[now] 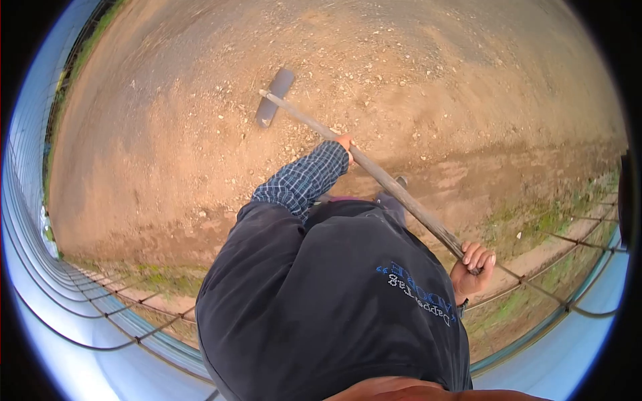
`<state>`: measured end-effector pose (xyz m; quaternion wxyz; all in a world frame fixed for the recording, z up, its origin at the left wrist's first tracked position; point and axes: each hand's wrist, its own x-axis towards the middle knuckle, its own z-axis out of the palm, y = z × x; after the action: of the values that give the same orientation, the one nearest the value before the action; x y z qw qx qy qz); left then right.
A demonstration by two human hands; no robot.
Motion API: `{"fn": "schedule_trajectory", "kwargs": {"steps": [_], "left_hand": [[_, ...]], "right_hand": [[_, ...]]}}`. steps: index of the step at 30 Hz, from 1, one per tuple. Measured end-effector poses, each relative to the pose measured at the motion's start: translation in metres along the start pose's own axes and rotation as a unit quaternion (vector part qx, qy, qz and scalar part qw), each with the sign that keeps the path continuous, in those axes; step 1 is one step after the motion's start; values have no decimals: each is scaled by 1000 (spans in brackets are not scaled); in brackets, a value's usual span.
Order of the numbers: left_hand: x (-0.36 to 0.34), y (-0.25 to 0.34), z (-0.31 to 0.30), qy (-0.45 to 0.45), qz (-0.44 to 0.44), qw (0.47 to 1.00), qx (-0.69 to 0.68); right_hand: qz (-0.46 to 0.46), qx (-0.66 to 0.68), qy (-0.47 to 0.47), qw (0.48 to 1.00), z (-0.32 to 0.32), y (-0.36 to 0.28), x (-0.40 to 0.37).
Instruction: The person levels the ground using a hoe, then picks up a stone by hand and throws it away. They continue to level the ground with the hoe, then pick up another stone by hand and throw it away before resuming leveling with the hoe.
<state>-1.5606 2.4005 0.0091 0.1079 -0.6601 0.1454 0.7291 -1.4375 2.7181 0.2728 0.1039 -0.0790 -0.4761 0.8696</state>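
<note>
On dry stony soil (167,134), my left hand (344,142) and right hand (471,267) clench the hoe (391,189); I'd pull its blade (281,83) shallowly nearer.

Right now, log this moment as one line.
left hand: grips hoe handle mid-shaft | right hand: grips its end | hoe blade: ahead over stony soil, contact unclear

A dull grey is seen on the hoe blade (274,97) at upper centre, and a weathered grey-brown on its handle (388,184). The sleeve (304,179) is patterned in a blue-and-white check. The top (334,301) at lower centre is coloured dark navy, with blue lettering. The soil (167,134) is tinted reddish-brown, and patched with green grass (535,220) at the right.
</note>
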Motion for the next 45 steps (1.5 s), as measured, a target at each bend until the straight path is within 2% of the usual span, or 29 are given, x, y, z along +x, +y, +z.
{"fn": "schedule_trajectory", "kwargs": {"steps": [2,4,7,9,11,13,15,16,17,19,21,23,24,26,27,29,31,32,34,36,38,40,41,43,45], "left_hand": [[18,-58,13,-7,-14,1000,-13],[-29,-120,34,-18,-38,997,-72],[-26,-196,61,-26,-79,996,-44],[-45,-221,79,-11,-119,990,-71],[-66,-232,86,-18,-100,990,-98],[-53,-239,85,-51,-84,988,-116],[-47,-225,80,-38,-80,987,-136],[-44,-214,75,-24,-82,984,-153],[-39,-201,65,-29,-58,978,-197],[-13,-168,34,-52,-22,978,-203],[-37,-124,17,29,10,968,-248],[-15,-84,-22,28,23,975,-218],[-9,-71,-32,28,18,977,-212],[1,-57,-41,91,-5,984,-152],[12,-68,-35,95,11,975,-200],[-16,-98,4,64,-30,992,-103],[-39,-132,42,67,-52,988,-128],[6,-154,41,10,-119,966,-229],[-27,-183,66,-77,-121,976,-163],[-68,-198,84,-102,-122,972,-175],[-72,-198,90,-125,-130,967,-182],[-57,-186,85,-117,-147,969,-163],[-66,-174,83,-69,-111,975,-179],[-33,-158,63,-87,-69,979,-169],[-39,-133,53,-33,-14,983,-182]], "right_hand": [[20,-21,13,999,-33,-36,35],[28,-34,-18,999,-63,-84,70],[17,-64,-43,997,-100,-145,119],[24,-56,-61,996,-121,-167,154],[24,2,-138,990,-133,-177,181],[30,21,-153,988,-136,-170,197],[43,50,-163,984,-134,-153,211],[48,45,-137,988,-125,-138,213],[52,40,-109,992,-114,-122,214],[104,50,-110,987,-104,-87,211],[156,63,-118,979,-80,-50,195],[178,39,-176,967,-58,-19,177],[175,35,-170,969,-50,-9,169],[190,4,-179,965,-40,3,159],[179,-10,-169,969,-41,-3,164],[160,-33,-152,975,-51,-33,182],[122,-45,-150,980,-60,-71,200],[91,-50,-162,981,-65,-91,209],[33,-31,-184,982,-80,-127,227],[-1,-7,-193,981,-78,-146,234],[-23,-6,-172,985,-70,-160,233],[-3,20,-181,983,-71,-150,232],[8,3,-171,985,-65,-137,227],[40,-2,-176,984,-59,-111,218],[62,10,-188,980,-54,-90,209]]}}
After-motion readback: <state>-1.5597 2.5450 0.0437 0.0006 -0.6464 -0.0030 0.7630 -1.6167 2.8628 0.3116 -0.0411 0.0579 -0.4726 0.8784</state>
